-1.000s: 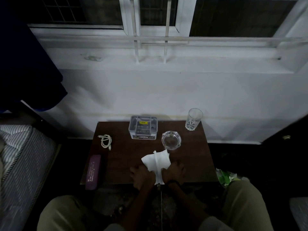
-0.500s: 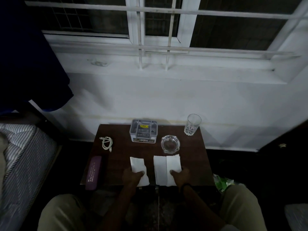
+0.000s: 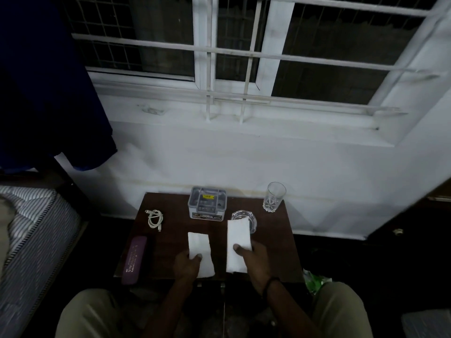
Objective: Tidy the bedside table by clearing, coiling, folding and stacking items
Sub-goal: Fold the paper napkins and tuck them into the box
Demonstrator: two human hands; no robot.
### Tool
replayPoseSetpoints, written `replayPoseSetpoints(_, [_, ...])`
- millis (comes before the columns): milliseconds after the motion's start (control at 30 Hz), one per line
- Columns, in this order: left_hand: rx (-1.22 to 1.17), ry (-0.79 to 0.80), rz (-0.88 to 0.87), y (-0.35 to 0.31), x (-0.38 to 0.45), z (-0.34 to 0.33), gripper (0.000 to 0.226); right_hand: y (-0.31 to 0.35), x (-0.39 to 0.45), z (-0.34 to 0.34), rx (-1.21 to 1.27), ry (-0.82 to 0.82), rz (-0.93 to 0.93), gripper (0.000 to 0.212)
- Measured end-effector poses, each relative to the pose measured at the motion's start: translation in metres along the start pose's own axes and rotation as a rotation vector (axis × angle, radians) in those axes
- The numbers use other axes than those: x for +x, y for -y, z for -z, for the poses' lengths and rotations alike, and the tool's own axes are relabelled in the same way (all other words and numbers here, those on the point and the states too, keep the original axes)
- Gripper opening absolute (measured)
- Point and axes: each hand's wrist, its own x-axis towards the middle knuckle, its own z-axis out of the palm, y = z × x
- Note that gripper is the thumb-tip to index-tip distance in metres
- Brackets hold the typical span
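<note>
Dim room, white wall and barred window beyond; small dark wooden bedside table (image 3: 170,240) against the wall, striped mattress (image 3: 31,230) to the left. On the far edge, a grey organiser box (image 3: 207,203) in the middle and a drinking glass (image 3: 273,197) at the far right; a clear ashtray (image 3: 244,219) just nearer. Far left, a white cable (image 3: 154,218), already coiled; near left, a purple case (image 3: 134,259) overhanging the near edge.

Folding step in hand, judging by the two white tissues side by side on the near half of the table. Left tissue (image 3: 200,250) flat on the wood, narrow fold. Right tissue (image 3: 237,242) longer, far end overlapping the ashtray rim, so probably lifted a little there; cannot tell for sure.

Left hand (image 3: 188,264): fingers loosely curled, thumb on top of the left tissue near its near-left corner, pinching or pressing it; underside hidden. Right hand (image 3: 255,259): thumb over the right tissue's right edge, fingers beneath or beside, a light pinch rather than a fist.

Next, likely: bring one tissue over the other, edges aligned, and press flat into a stack. Calls for a gentle grip, thin paper creasing or tearing easily, and for clearing the ashtray on the way.
</note>
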Motion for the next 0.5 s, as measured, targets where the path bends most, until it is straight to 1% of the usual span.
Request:
replayPoseSetpoints(67, [-0.071, 0.012, 0.081, 0.004, -0.004, 0.005, 0.033, 0.018, -0.014, -0.002, 0.139, 0.167, -0.007, 0.027])
replayPoseSetpoints(133, [-0.125, 0.078, 0.128, 0.011, -0.004, 0.008, 0.033, 0.035, -0.028, -0.003, 0.294, 0.354, -0.048, 0.029])
replayPoseSetpoints(200, [-0.22, 0.225, 0.141, 0.008, -0.016, 0.01, 0.032, 0.047, -0.039, -0.002, 0.371, 0.506, -0.063, 0.035])
replayPoseSetpoints(267, [-0.298, 0.358, 0.135, -0.002, -0.033, 0.012, 0.028, 0.051, -0.043, 0.0, 0.386, 0.584, -0.064, 0.037])
replayPoseSetpoints(300, [-0.323, 0.416, 0.124, -0.004, -0.037, 0.012, 0.029, 0.049, -0.041, 0.002, 0.377, 0.584, -0.063, 0.037])
replayPoseSetpoints(367, [-0.335, 0.49, 0.079, -0.013, -0.044, 0.014, 0.031, 0.042, -0.035, 0.004, 0.358, 0.533, -0.047, 0.037])
replayPoseSetpoints(433, [-0.311, 0.514, 0.072, -0.019, -0.044, 0.016, 0.031, 0.032, -0.027, 0.003, 0.289, 0.42, 0.003, 0.033])
replayPoseSetpoints(500, [-0.29, 0.504, 0.053, -0.03, -0.045, 0.018, 0.031, 0.023, -0.021, 0.003, 0.157, 0.262, 0.081, 0.028])
